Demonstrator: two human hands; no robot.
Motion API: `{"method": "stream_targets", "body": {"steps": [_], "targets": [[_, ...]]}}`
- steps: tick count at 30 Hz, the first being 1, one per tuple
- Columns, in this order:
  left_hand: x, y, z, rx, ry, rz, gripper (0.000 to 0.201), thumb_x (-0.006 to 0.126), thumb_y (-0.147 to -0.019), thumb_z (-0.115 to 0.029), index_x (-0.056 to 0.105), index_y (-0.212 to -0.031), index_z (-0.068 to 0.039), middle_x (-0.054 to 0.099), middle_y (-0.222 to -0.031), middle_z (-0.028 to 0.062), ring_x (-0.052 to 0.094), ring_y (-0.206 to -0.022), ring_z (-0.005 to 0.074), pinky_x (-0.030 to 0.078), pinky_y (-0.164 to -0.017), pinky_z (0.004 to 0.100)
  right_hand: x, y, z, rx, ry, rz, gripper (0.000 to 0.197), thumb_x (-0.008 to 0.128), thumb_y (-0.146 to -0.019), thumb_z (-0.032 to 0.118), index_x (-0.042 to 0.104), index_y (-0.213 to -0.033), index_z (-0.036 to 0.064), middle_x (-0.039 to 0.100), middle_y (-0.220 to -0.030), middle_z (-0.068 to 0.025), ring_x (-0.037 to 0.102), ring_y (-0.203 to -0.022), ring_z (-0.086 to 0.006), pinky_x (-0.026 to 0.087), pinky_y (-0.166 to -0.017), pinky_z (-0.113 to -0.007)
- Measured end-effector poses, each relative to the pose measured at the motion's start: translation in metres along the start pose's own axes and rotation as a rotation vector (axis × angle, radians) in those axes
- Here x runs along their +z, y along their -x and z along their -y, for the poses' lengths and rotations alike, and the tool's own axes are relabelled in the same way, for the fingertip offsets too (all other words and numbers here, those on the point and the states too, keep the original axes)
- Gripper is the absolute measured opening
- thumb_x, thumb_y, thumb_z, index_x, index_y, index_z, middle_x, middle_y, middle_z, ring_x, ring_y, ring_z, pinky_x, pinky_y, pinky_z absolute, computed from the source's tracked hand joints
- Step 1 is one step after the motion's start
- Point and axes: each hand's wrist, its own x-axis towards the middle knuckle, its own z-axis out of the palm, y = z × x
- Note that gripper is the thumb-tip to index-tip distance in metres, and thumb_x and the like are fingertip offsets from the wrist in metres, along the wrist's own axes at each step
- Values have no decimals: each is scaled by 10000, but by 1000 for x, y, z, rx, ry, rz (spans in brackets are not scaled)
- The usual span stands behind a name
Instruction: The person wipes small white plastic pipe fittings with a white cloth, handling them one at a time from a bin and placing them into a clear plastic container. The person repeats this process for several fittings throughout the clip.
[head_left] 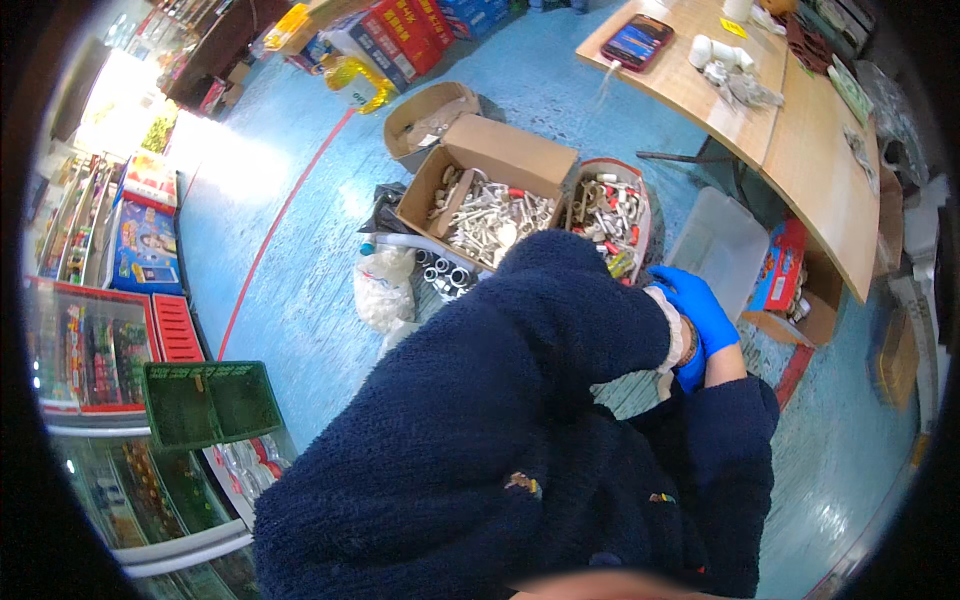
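Note:
Both my hands wear blue gloves and meet at the right of the middle. My right hand (703, 308) reaches across my left wrist, its fingers curled at the pale cuff (669, 328) of my left sleeve. A bracelet (688, 342) shows on that wrist. My left hand (690, 376) is mostly hidden below my right wrist, so its fingers do not show. Beyond my left arm stand an open cardboard box (556, 160) of white and metal fittings and a smaller box (645, 190) of fittings with red parts. An empty-looking clear plastic bin (712, 245) lies near my right hand.
A wooden table (690, 95) with a phone (637, 42) and white fittings stands at upper right. Beneath its edge is a red-sided carton (790, 265). White plastic bags (384, 285) and black-and-white pipe fittings (447, 275) lie on the blue floor. A green crate (212, 403) and glass-fronted coolers (95, 345) line the left.

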Motion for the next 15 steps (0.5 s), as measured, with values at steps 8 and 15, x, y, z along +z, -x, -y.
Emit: {"method": "stream_targets", "body": {"steps": [8, 15], "targets": [[15, -24, 18, 57, 23, -49, 568, 383, -838, -568, 502, -1263, -211, 458, -1322, 56, 444, -1168, 294, 285, -1000, 495, -1, 1, 1, -60, 66, -25, 391, 567, -814, 351, 594, -1084, 70, 620, -1003, -174, 599, -906, -334, 476, -779, -391], [-2, 4, 2, -28, -49, 17, 538, 409, -856, -507, 520, -1245, -152, 474, -1304, 90, 448, -1170, 299, 299, -999, 471, 0, 3, -4, -76, 99, -35, 391, 565, -813, 366, 607, -1076, 80, 609, -1028, -180, 589, -936, -334, 470, -794, -401]]}}
